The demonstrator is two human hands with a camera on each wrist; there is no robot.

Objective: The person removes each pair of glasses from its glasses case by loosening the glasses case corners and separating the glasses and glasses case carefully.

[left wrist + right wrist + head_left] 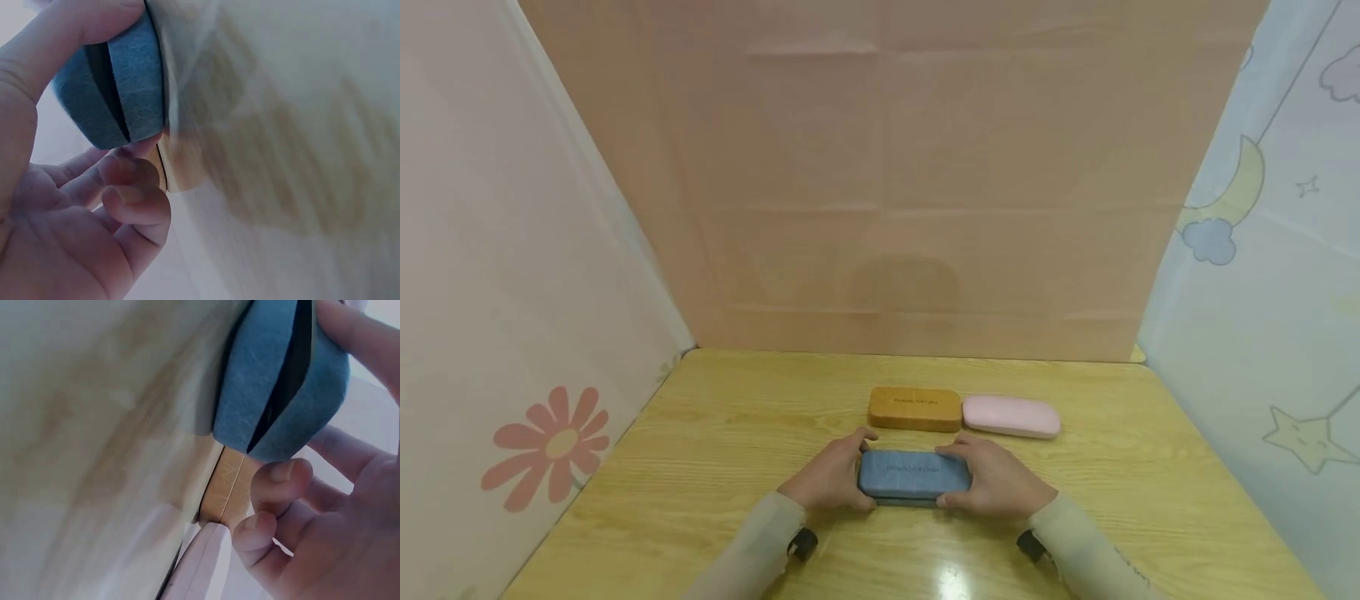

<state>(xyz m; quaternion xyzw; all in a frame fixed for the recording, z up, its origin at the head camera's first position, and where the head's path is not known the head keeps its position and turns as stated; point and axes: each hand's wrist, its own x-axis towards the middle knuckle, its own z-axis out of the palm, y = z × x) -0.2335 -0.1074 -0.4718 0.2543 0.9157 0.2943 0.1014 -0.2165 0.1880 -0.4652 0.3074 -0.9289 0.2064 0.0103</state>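
A blue glasses case (915, 473) with dark lettering on its lid sits on the table between both hands. My left hand (831, 477) grips its left end, thumb at the near side and fingers at the far side. The other end is held the same way by my right hand (1000, 479). Along the end of the blue case (262, 375) in the right wrist view, a dark gap shows between lid and base. The left wrist view shows a similar dark slit in the blue case (139, 81). The case's inside is hidden.
Just behind the blue case lies a mustard-yellow glasses case (915, 410) with lettering. A pink glasses case (1011, 417) lies end to end with it on the right. The wood-grain table (737, 417) ends at an orange-brown backdrop (880, 208), with patterned sheets on both sides.
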